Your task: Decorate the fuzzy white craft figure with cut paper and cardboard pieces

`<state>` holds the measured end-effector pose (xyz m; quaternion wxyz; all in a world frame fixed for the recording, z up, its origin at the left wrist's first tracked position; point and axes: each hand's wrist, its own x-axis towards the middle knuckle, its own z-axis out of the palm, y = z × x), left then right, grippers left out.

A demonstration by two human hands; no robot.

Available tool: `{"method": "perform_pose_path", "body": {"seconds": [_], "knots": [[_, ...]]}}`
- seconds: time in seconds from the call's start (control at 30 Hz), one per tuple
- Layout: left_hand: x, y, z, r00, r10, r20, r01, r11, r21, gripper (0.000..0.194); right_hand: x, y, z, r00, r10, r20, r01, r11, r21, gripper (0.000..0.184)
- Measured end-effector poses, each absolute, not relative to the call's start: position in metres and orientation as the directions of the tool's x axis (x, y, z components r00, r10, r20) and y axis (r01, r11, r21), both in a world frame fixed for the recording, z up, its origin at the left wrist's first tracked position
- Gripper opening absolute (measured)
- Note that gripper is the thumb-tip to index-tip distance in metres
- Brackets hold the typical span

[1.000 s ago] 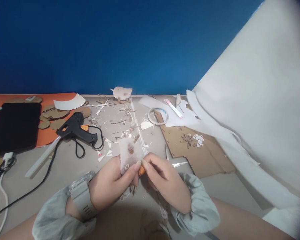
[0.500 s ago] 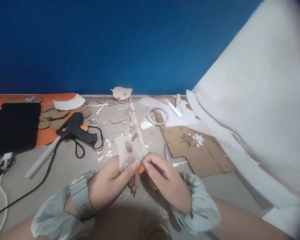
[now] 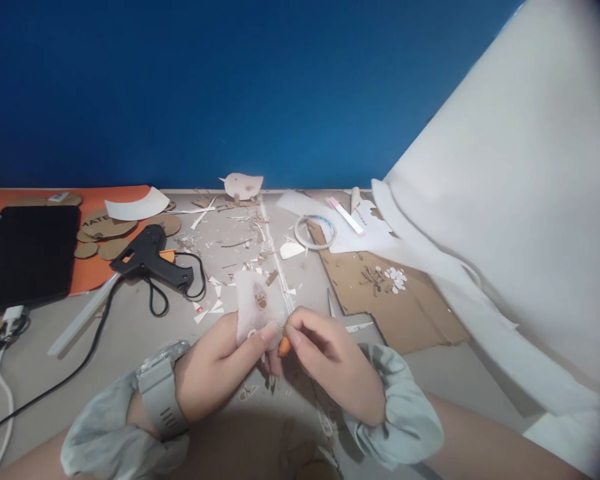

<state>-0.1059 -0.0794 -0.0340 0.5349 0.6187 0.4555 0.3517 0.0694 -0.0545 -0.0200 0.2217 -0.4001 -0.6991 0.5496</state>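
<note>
My left hand (image 3: 217, 363) is closed on a small piece of white foam sheet (image 3: 250, 293), thumb on top. A cut-out shape with a brownish patch shows in the sheet, and a small pale ring lies near the thumb. My right hand (image 3: 333, 360) is closed, thumb and forefinger pinched at the sheet's lower right edge; what they pinch is hidden. Just below the fingertips an orange piece (image 3: 284, 345) shows between the hands, its kind unclear. Two pointed metal blades (image 3: 359, 327) stick out beyond the right hand; their other ends are hidden.
A black glue gun (image 3: 153, 260) with its cord and a black tablet (image 3: 30, 257) lie left. A bird-shaped cutout (image 3: 243, 186) stands at the back. A tape roll (image 3: 300, 241), a cardboard sheet (image 3: 405, 327) with small white discs (image 3: 396, 279) and rolled white foam (image 3: 520, 167) are right.
The foam sheet has tilted slightly and shifted a little to the right in my left hand. Both hands stay close together, with the right pinch nearly unmoved.
</note>
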Motion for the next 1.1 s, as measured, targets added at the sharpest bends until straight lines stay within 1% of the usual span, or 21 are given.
{"method": "perform_pose_path", "body": {"seconds": [0.1, 0.27, 0.43, 0.5, 0.57, 0.63, 0.7, 0.77, 0.83, 0.87, 0.93, 1.0, 1.03, 1.1], "knots": [[-0.106, -0.08, -0.035, 0.321, 0.944, -0.082, 0.146, 0.036, 0.989, 0.041, 0.07, -0.054, -0.018, -0.601, 0.79, -0.121, 0.3, 0.082, -0.951, 0.023], [-0.106, -0.08, -0.037, 0.305, 0.942, -0.139, 0.064, 0.126, 0.99, 0.042, 0.074, -0.053, -0.018, -0.574, 0.809, -0.123, 0.361, 0.116, -0.926, 0.025], [-0.106, -0.079, -0.034, 0.287, 0.948, -0.139, 0.02, 0.139, 0.99, 0.042, 0.078, -0.048, -0.011, -0.551, 0.822, -0.144, 0.374, 0.09, -0.923, 0.027], [-0.106, -0.078, -0.032, 0.284, 0.944, -0.168, -0.031, 0.185, 0.982, 0.042, 0.081, -0.044, -0.005, -0.526, 0.841, -0.125, 0.397, 0.113, -0.911, 0.026], [-0.107, -0.075, -0.031, 0.338, 0.919, -0.204, -0.143, 0.264, 0.954, 0.041, 0.084, -0.038, 0.002, -0.516, 0.85, -0.108, 0.417, 0.139, -0.898, 0.024], [-0.109, -0.073, -0.031, 0.436, 0.875, -0.21, -0.262, 0.347, 0.901, 0.038, 0.087, -0.033, 0.008, -0.519, 0.847, -0.119, 0.433, 0.141, -0.89, 0.023], [-0.113, -0.072, -0.032, 0.523, 0.83, -0.195, -0.336, 0.41, 0.848, 0.035, 0.09, -0.029, 0.012, -0.51, 0.849, -0.138, 0.455, 0.131, -0.881, 0.023], [-0.117, -0.071, -0.034, 0.552, 0.815, -0.179, -0.38, 0.436, 0.815, 0.032, 0.094, -0.024, 0.015, -0.485, 0.864, -0.137, 0.506, 0.149, -0.85, 0.025], [-0.12, -0.07, -0.035, 0.54, 0.824, -0.173, -0.422, 0.442, 0.791, 0.03, 0.099, -0.017, 0.017, -0.457, 0.881, -0.119, 0.616, 0.217, -0.758, 0.025], [-0.121, -0.07, -0.035, 0.525, 0.834, -0.169, -0.445, 0.438, 0.781, 0.03, 0.103, -0.014, 0.018, -0.442, 0.891, -0.105, 0.686, 0.26, -0.68, 0.026], [-0.123, -0.069, -0.035, 0.505, 0.848, -0.161, -0.482, 0.432, 0.762, 0.029, 0.109, -0.006, 0.018, -0.4, 0.913, -0.077, 0.818, 0.318, -0.479, 0.028], [-0.122, -0.068, -0.034, 0.5, 0.853, -0.151, -0.496, 0.425, 0.757, 0.029, 0.114, 0.001, 0.016, -0.348, 0.936, -0.06, 0.901, 0.316, -0.298, 0.031], [-0.121, -0.068, -0.034, 0.497, 0.855, -0.147, -0.493, 0.417, 0.764, 0.029, 0.116, 0.003, 0.016, -0.331, 0.942, -0.044, 0.918, 0.311, -0.245, 0.028], [-0.118, -0.069, -0.032, 0.426, 0.89, -0.161, -0.456, 0.365, 0.812, 0.033, 0.117, 0.005, 0.016, -0.329, 0.944, -0.005, 0.924, 0.321, -0.207, 0.014]]}}
